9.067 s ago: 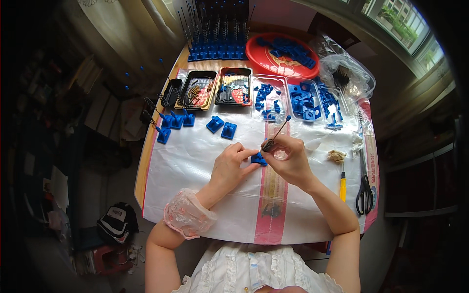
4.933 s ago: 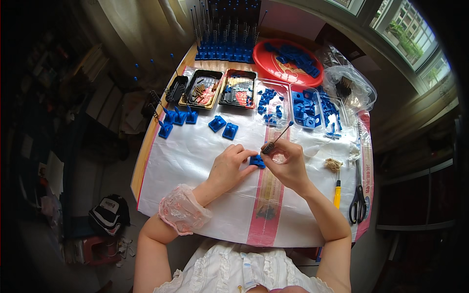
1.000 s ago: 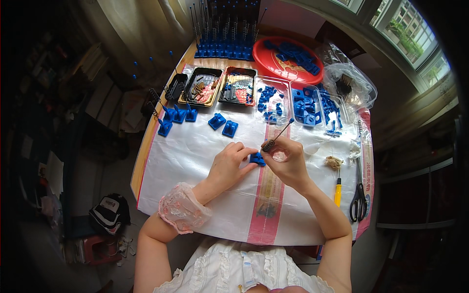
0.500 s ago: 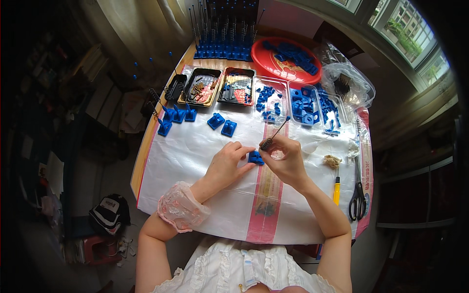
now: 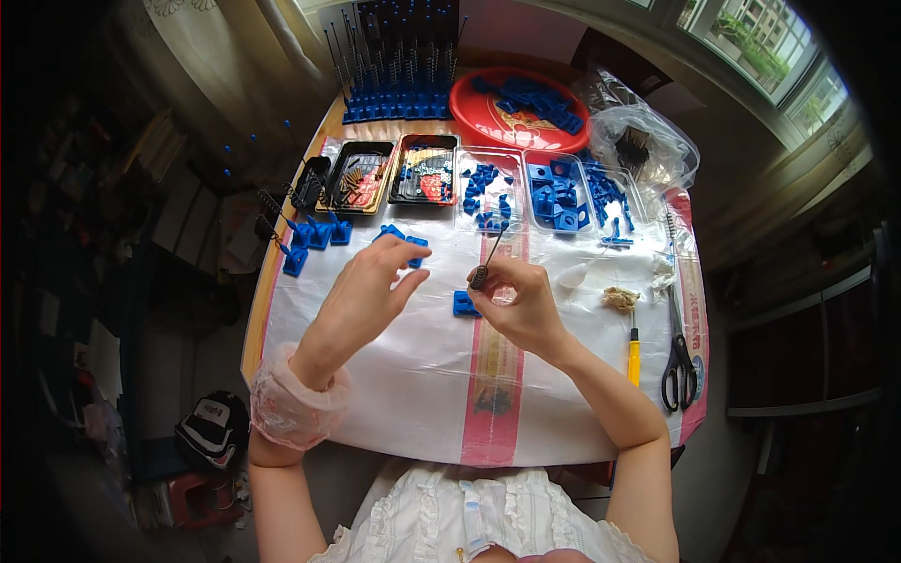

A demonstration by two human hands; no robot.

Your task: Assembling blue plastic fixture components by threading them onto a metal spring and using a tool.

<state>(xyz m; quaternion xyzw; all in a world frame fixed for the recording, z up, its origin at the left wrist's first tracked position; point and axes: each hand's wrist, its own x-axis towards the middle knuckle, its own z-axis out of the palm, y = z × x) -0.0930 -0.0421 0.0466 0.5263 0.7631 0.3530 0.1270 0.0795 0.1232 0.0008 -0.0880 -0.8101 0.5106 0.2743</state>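
Note:
A dark coil spring [image 5: 480, 278] with a thin rod and a small blue tip rising from it is pinched in my right hand [image 5: 522, 302]. Just under those fingertips a square blue plastic base [image 5: 464, 303] lies on the sheet, partly covered by the hand. My left hand [image 5: 361, 289] is raised to the left of it, fingers apart and holding nothing. Behind its fingertips sit two blue plastic bases [image 5: 416, 251], partly hidden. Farther left stands a cluster of blue bases [image 5: 297, 261], some with springs and rods.
Along the back are trays: brass-coloured pins [image 5: 387, 150], small white parts [image 5: 454, 169], and clear boxes of blue pieces [image 5: 587, 188]. Behind them are a red plate [image 5: 460, 108] and rows of sprung blue bases [image 5: 394, 108]. A yellow-handled tool [image 5: 633, 361] and black scissors [image 5: 679, 380] lie right.
My left hand has let go of the blue base and moved left, its fingers spreading. The right hand still pinches the spring near the base. The whole view has shifted slightly.

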